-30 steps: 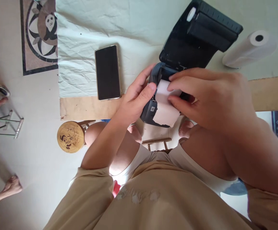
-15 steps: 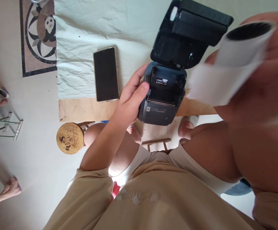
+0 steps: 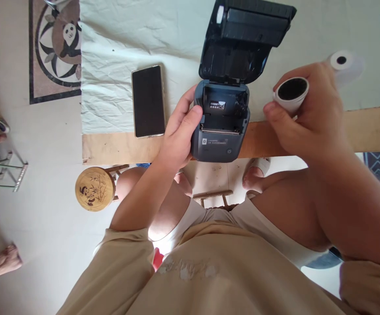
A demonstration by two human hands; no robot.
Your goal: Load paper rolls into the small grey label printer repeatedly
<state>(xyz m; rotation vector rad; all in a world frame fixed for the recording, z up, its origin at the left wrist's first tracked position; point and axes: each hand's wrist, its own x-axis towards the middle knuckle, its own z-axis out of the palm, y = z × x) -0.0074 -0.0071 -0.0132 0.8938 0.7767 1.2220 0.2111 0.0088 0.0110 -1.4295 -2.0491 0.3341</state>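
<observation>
Paper roll lowered, phone beside printer

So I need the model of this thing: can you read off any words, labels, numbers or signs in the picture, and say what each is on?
Nothing can be read for certain.
Label printer, front strip: a small white square sign and a line of tiny print, too small to read.
Printer's open paper bay: a white sticker with small characters, blurred.
Phone: screen dark, no text.
Paper roll in the right hand: no print visible.
Round wooden stool: panda picture, no words.
</observation>
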